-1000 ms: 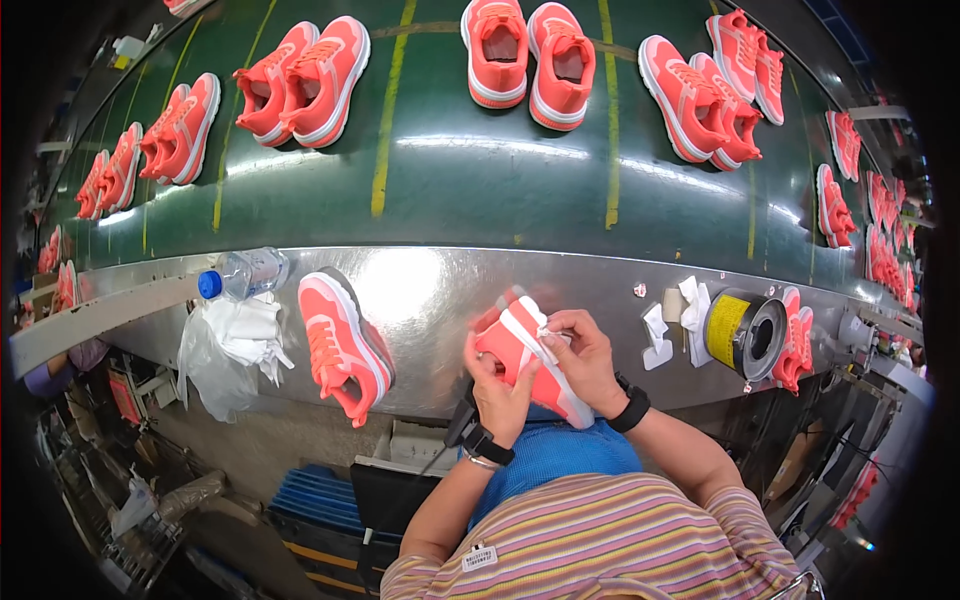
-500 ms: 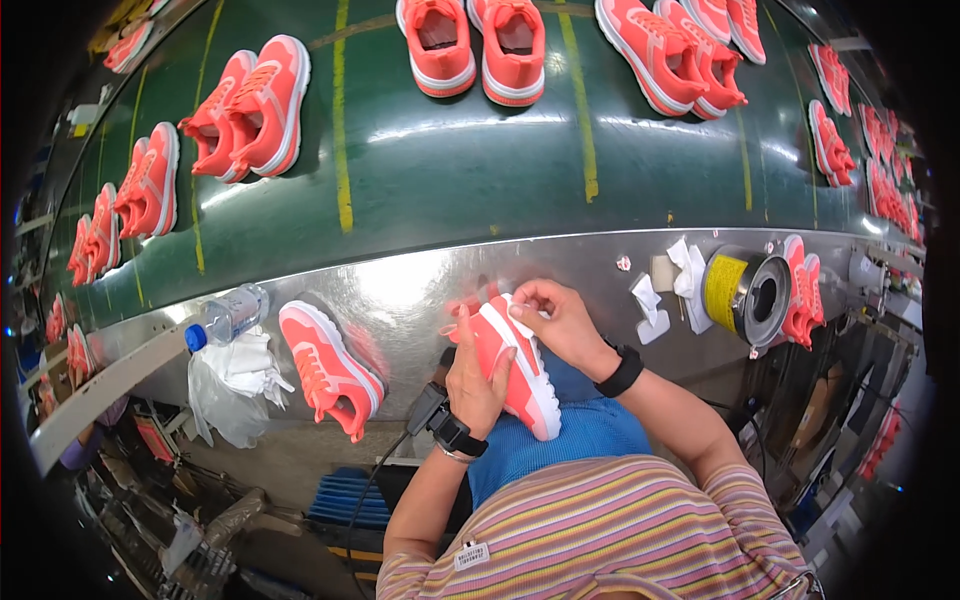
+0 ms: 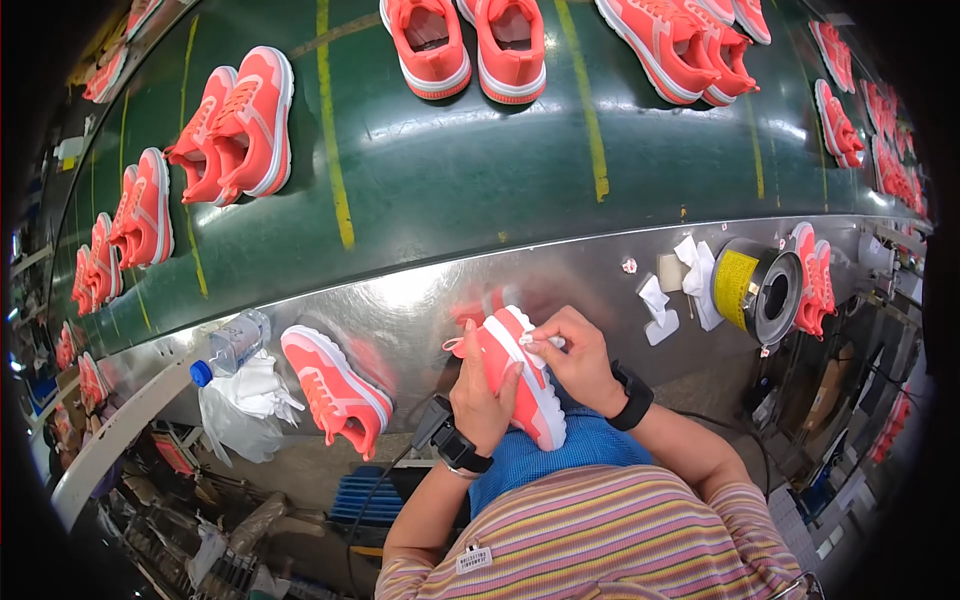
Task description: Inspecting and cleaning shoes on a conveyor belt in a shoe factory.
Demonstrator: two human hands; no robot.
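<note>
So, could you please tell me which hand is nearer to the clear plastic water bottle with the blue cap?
Left: the left hand is nearer the bottle; the right hand is farther off.

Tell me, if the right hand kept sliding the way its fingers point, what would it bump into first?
The right hand points left, fingertips already on the white sole of the held coral shoe. Going on, it would probably meet the left hand gripping that shoe; beyond lies the second coral shoe, though depth is unclear.
</note>
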